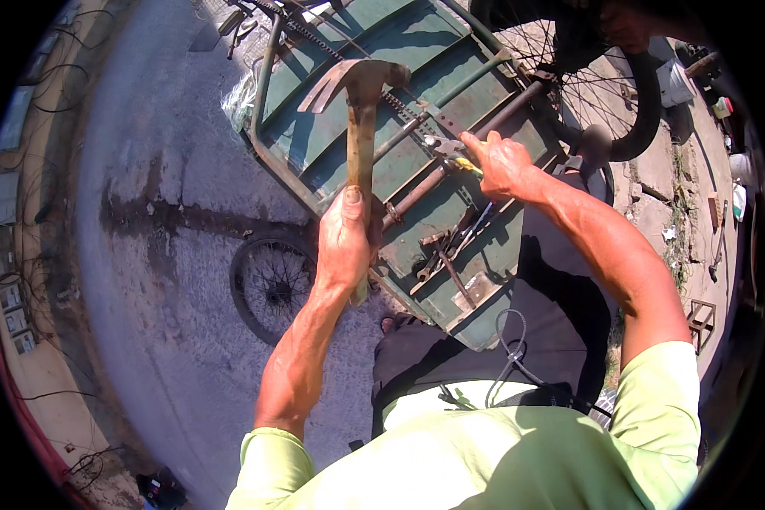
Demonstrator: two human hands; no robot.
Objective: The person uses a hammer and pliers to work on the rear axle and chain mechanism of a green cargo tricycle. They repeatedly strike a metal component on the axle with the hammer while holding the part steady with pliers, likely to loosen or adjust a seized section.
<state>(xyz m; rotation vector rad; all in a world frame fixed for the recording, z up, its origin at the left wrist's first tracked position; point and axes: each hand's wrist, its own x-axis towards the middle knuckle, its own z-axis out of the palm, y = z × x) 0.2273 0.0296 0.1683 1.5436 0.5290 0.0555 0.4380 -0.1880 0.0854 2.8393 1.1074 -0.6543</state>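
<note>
My left hand (346, 242) is closed around the wooden handle of a claw hammer (361, 127), which stands upright with its head at the top and its claw to the left. In my right hand (503, 167) are pliers (444, 145) with yellow on the handles. Their jaws are at a flat metal strip (442, 117) beside a rusty axle tube (416, 197); whether they grip it I cannot tell. Both hands are over a green metal cart frame (314, 119). A chain (310, 36) runs near the hammer head.
A spoked wheel (646, 110) is at the axle's far right end, near another person's hand (625, 25). Several tools, including a wrench (422, 272), lie on the frame's near part. A loose wheel (274, 289) lies on the pavement at left. A white bucket (674, 83) stands at right.
</note>
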